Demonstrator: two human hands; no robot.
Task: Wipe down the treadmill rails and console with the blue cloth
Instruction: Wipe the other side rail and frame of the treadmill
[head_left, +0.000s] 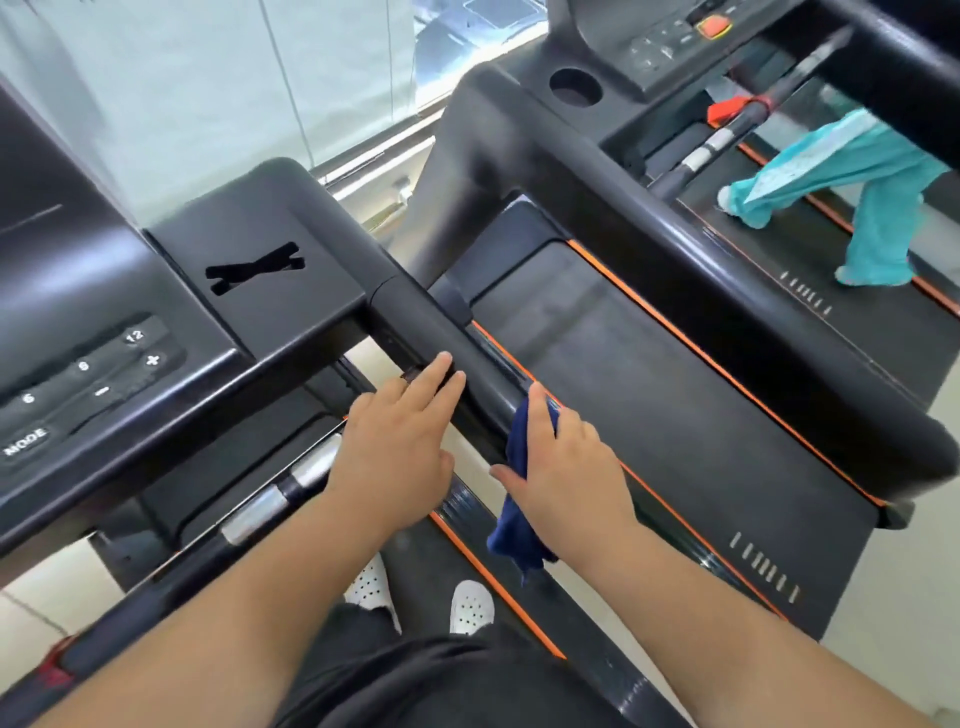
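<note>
The black right side rail (436, 332) of the treadmill I stand on runs from the console (156, 312) down toward me. My left hand (400, 447) lies flat on the rail's inner side, fingers stretched out and holding nothing. My right hand (563, 467) presses the dark blue cloth (519, 499) against the rail's outer side; the cloth's loose end hangs below my palm. The console's button panel (88, 379) with numbers, plus, minus and MODE sits at the left.
A silver-banded front handlebar (280, 488) crosses below the console. A second treadmill (649, 374) with orange trim stands right beside me. On a third one at the top right a person in teal trousers (862, 197) walks. My white shoes (467, 605) rest on the belt.
</note>
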